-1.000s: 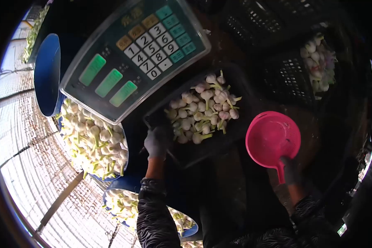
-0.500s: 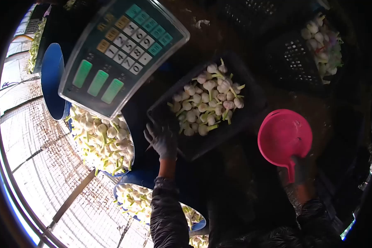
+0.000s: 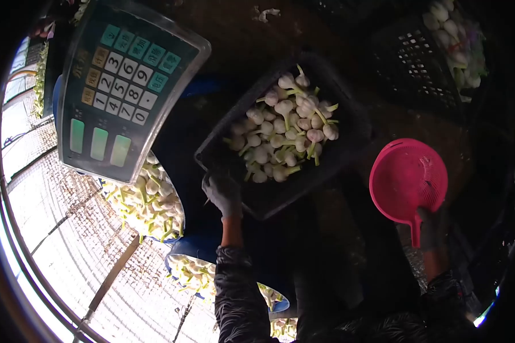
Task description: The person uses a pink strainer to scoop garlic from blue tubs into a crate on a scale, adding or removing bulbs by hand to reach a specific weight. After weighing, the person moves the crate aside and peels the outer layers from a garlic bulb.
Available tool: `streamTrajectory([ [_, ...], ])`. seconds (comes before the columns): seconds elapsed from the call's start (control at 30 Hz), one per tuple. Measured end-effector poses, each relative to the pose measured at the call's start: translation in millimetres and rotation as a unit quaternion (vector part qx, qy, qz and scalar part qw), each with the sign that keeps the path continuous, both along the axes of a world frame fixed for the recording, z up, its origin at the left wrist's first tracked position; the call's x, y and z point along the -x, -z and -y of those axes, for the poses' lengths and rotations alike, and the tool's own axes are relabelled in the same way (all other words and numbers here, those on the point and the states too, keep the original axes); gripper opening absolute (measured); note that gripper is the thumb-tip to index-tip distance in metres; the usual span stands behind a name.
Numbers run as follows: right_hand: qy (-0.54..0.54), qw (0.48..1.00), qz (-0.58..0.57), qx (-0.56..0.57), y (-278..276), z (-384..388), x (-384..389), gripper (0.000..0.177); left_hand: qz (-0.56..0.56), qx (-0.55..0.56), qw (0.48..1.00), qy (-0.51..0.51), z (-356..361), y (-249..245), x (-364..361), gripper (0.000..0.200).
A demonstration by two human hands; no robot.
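Observation:
A dark shallow tray [image 3: 263, 206] lies tilted across the middle, with a heap of garlic bulbs [image 3: 286, 131] with short green stems in it. My gloved left hand [image 3: 223, 193] is closed at the tray's near left edge; its fingertips are partly hidden in the dark. On the right, my gloved right hand [image 3: 433, 227] grips the handle of a pink plastic strainer [image 3: 403, 177]. Its round bowl faces up and I see nothing in it. The strainer is apart from the tray.
At upper left stands a scale display [image 3: 120, 91] with keys and three green windows. Blue-rimmed containers heaped with garlic [image 3: 151, 200] stand below it. A black perforated crate [image 3: 412, 68] with more bulbs is at upper right. Netting [image 3: 51, 240] covers the bright left side.
My left hand has gone from spread fingers to closed at the tray's edge. The view has shifted, so the scale sits further left and the strainer further right.

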State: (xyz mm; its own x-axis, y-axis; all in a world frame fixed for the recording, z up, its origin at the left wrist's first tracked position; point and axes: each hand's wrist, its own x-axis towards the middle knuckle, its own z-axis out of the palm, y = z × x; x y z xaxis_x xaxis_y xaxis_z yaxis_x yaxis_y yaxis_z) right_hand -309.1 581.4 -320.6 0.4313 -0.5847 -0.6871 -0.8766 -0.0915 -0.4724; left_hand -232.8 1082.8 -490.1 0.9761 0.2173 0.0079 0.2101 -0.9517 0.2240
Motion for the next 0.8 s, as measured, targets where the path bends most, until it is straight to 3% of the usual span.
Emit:
streamTrajectory([
  [0.03,-0.002,1.000,0.011,0.002,4.8,3.2,5.1,0.056,0.033,0.055,0.997,-0.037,1.3,-6.6,6.9,0.026],
  [0.07,-0.003,1.000,0.020,0.001,6.8,5.1,7.1,0.058,0.067,0.212,0.958,-0.183,1.5,-10.5,11.7,0.023],
  [0.1,-0.005,1.000,0.029,0.000,8.6,6.6,8.8,0.059,0.098,0.359,0.871,-0.322,1.9,-12.4,17.4,0.020],
  [0.13,-0.005,0.999,0.035,-0.005,8.8,7.6,8.9,0.060,0.124,0.489,0.740,-0.445,1.2,-12.6,24.3,0.018],
  [0.17,-0.007,0.999,0.036,-0.001,8.6,6.8,9.0,0.061,0.124,0.511,0.719,-0.455,-4.0,-6.5,33.2,0.015],
  [0.27,-0.011,0.999,0.033,0.015,12.9,6.4,14.0,0.060,-0.117,0.545,0.732,-0.391,-53.5,32.6,62.9,0.029],
  [0.37,-0.006,1.000,0.021,-0.008,35.5,34.0,44.6,0.058,-0.039,0.694,0.629,-0.348,-23.0,25.3,41.8,0.024],
  [0.47,-0.033,0.999,0.037,-0.005,37.9,34.6,41.7,0.054,-0.089,0.686,0.647,-0.320,-41.3,40.3,56.0,0.027],
  [0.57,-0.070,0.997,-0.006,0.009,34.2,25.2,32.7,0.054,-0.076,0.617,0.706,-0.340,-48.8,61.1,66.8,0.015],
  [0.67,-0.041,0.998,0.038,-0.006,28.8,-4.4,18.9,0.047,-0.048,0.626,0.705,-0.328,-55.1,75.0,79.0,0.028],
  [0.7,-0.049,0.999,0.012,-0.007,24.6,-13.6,11.4,0.043,-0.055,0.590,0.751,-0.291,-57.6,85.9,81.3,0.027],
  [0.8,-0.081,0.996,-0.021,-0.013,15.6,-26.5,-2.8,0.039,0.016,0.641,0.668,-0.378,-38.8,86.4,71.8,0.023],
])
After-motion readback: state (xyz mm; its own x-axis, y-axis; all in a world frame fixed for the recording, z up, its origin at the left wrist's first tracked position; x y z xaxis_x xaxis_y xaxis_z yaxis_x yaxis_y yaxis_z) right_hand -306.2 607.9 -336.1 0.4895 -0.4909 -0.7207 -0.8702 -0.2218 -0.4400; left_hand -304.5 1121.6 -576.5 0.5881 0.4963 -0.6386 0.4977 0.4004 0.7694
